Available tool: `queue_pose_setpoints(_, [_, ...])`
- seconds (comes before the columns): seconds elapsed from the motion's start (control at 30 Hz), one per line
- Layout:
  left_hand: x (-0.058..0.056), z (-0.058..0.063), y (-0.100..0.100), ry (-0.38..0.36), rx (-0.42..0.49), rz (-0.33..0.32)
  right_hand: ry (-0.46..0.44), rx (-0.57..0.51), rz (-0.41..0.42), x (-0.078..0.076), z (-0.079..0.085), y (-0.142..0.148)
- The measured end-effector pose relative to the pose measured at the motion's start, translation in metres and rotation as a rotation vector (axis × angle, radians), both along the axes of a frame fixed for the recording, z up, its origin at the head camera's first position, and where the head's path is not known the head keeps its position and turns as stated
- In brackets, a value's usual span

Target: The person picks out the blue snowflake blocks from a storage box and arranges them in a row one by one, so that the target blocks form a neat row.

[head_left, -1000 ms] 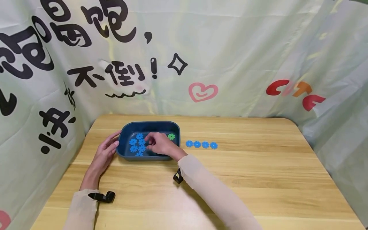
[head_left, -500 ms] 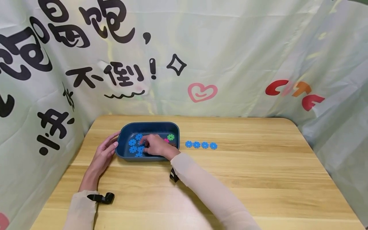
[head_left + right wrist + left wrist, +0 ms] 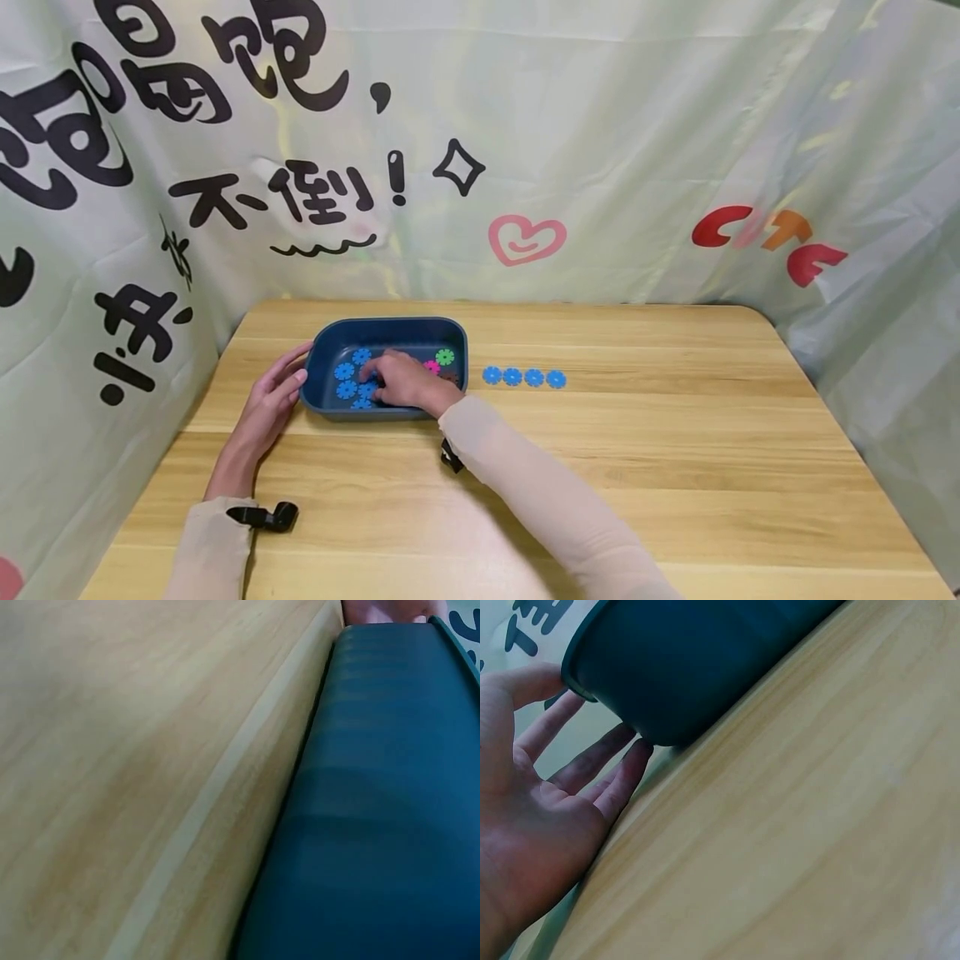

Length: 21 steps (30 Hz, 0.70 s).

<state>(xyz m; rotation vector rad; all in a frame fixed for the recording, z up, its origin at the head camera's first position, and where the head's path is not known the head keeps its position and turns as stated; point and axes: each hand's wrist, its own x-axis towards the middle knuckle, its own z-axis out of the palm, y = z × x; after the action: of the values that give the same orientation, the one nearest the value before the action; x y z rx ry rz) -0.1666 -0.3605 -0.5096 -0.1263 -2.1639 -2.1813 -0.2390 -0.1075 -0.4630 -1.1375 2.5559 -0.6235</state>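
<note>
A dark blue rectangular box [image 3: 386,412] stands on the table's left half. At its left end my left hand [image 3: 272,398] rests against the wall; in the left wrist view that hand's fingertips [image 3: 634,754] touch the box's outside, with the thumb by the rim. Inside the box reaches my right hand [image 3: 405,382], index finger and thumb apart and bent down over blue flower-shaped discs [image 3: 345,389]. Part of the discs is hidden under the fingers. Further right in the box lie a green flower disc [image 3: 445,357] and a pink one [image 3: 431,367], with a brown one partly behind the wrist.
On the wooden table [image 3: 675,467], a row of several blue flower discs [image 3: 534,377] lies to the right of the box. Behind the table hangs a pale printed curtain [image 3: 615,150]. The right wrist view shows only the box's long side, the table and part of a hand.
My right hand has moved left and slightly down within the box, over the blue discs. The pink disc has come into view. My left hand stays at the box's end.
</note>
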Motion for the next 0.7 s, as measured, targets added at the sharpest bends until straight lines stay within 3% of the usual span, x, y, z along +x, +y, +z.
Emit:
queue_pose_setpoints(0.2, [0.0,0.0,0.0,0.007,0.01,-0.004,-0.065,-0.039,-0.049,0.0,0.002,0.001])
queue_pose_setpoints(0.47, [0.002,-0.002,0.0,0.005,0.002,-0.005,-0.101,-0.149,-0.072,-0.005,-0.002,0.004])
queue_pose_setpoints(0.7, [0.0,-0.001,-0.001,0.012,0.007,-0.008,-0.189,-0.251,-0.103,-0.008,0.003,0.012])
